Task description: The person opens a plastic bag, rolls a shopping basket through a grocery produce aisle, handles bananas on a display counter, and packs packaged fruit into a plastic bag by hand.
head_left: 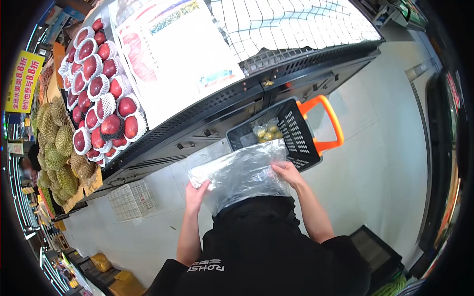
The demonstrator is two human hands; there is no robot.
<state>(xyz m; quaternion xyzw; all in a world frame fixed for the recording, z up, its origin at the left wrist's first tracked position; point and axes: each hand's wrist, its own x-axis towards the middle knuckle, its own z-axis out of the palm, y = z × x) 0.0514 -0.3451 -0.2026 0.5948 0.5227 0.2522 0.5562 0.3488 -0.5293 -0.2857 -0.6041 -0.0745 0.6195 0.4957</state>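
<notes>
A clear plastic bag (242, 172) is stretched out flat in front of my body. My left hand (196, 193) pinches its left edge between thumb and fingers. On the opposite edge, my right hand (288, 172) is closed on the bag too, thumb on top. Beyond the bag, on the floor, stands a black shopping basket (302, 133) with an orange handle (336, 122). Inside the basket lies a clear bag of yellow-green round fruit (268, 130). The held bag hides part of the basket's near side.
A black display counter (197, 121) runs across ahead, with red fruit in white foam nets (101, 106) and a white printed sheet (182, 54) on top. Durians (61, 143) are piled at left. A white crate (132, 200) sits on the floor; a dark crate (377, 256) is behind right.
</notes>
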